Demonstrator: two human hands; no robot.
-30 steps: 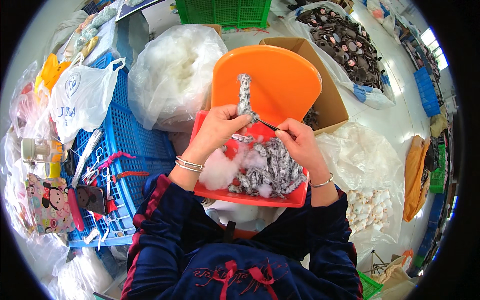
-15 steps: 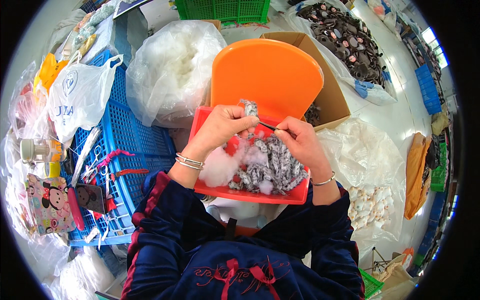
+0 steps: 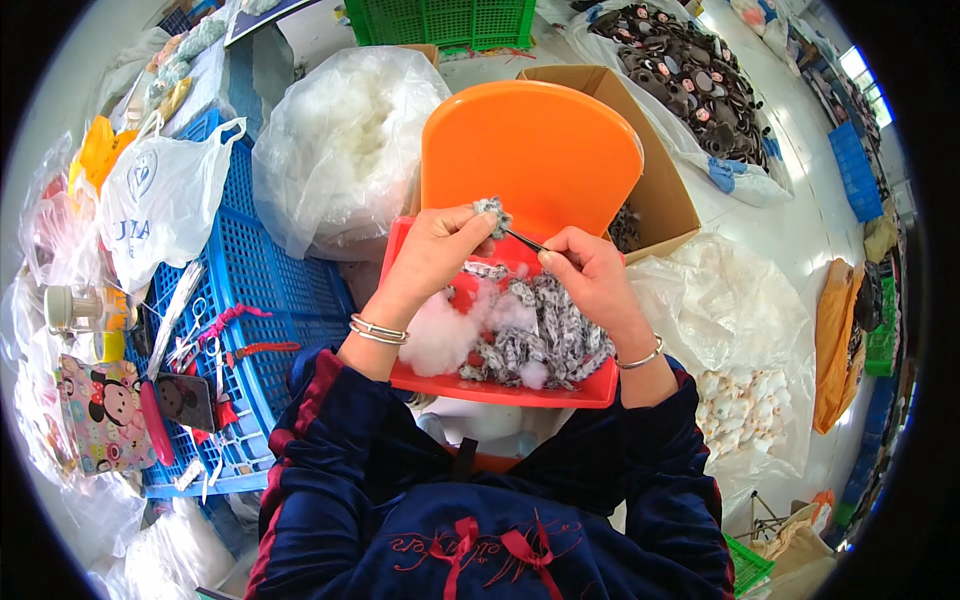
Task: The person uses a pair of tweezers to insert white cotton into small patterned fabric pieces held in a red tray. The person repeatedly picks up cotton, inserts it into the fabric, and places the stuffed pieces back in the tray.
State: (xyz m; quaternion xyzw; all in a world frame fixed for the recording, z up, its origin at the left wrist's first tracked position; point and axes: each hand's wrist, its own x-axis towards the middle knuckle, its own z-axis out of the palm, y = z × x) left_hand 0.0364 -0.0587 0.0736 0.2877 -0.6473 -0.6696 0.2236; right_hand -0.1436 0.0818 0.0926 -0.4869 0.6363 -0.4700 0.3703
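Between the thumb and fingers of my left hand (image 3: pixel 447 243) is a small grey-and-white knitted piece (image 3: pixel 490 211), its end turned upward. My right hand (image 3: pixel 587 268) pinches a thin dark metal tool (image 3: pixel 524 240), whose tip meets the lower edge of that piece; whether the tip goes inside is hidden. Both hands are above a red tray (image 3: pixel 600 393) at my lap. Inside it, a white clump of stuffing (image 3: pixel 438 338) lies on the left, and several grey knitted pieces (image 3: pixel 545 335) are heaped on the right with wisps of stuffing among them.
An orange stool (image 3: pixel 530 140) stands just beyond the tray, before a cardboard box (image 3: pixel 665 205). Behind left is a clear bag of stuffing (image 3: pixel 345 140). Blue crates (image 3: pixel 300 310) at my left carry scissors (image 3: pixel 190 330) and a phone (image 3: pixel 185 400). A plastic bag of small pale pieces (image 3: pixel 740 410) lies right.
My left hand has tipped the knitted piece so its end faces up more. My right hand has shifted slightly left and up with the metal tool, which now shows more of its length.
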